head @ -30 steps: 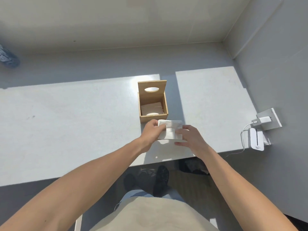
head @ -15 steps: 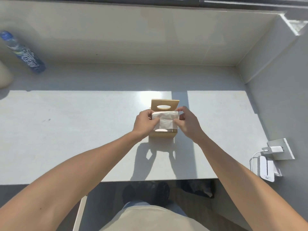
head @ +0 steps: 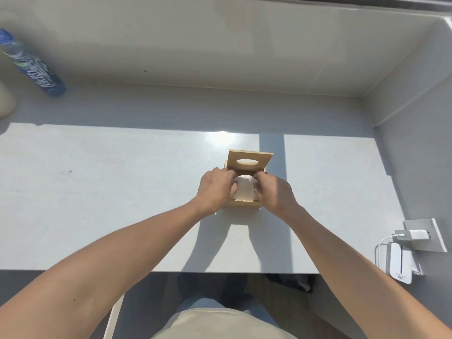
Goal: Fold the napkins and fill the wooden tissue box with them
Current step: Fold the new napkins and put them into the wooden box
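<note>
You had carried the folded white napkin (head: 245, 189) from the surface into the open wooden tissue box (head: 244, 204); left hand (head: 215, 189) and right hand (head: 275, 194) each kept a pinching grip on its edges, so release remained.

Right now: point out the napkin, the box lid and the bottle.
napkin (head: 245, 189), head view, on its white middle between the hands.
box lid (head: 247, 155), head view, above its oval slot.
bottle (head: 36, 72), head view, on its blue label.

Looks like a home or office nook: plain pale grey desk (head: 122, 204) in a walled corner, white wall socket (head: 425, 234) with charger plugged in, blue-labelled plastic water bottle (head: 31, 67).
</note>
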